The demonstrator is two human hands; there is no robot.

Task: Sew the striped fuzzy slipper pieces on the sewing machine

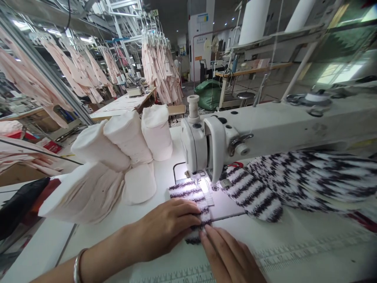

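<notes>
Fuzzy striped strip (190,193), just before the sewing machine head (203,145), seems soft, light, limp; I pin it flat with left hand (165,228) fingers straight and right hand (228,255) fingertips down.

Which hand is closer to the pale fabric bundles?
Left. The left hand lies just right of the pale fabric bundles; the right hand is farther right, touching the striped strip.

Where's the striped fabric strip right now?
The striped strip lies centre of the head view, flat on the table under the sewing machine, left hand pressing it, right hand touching its near end.
</notes>
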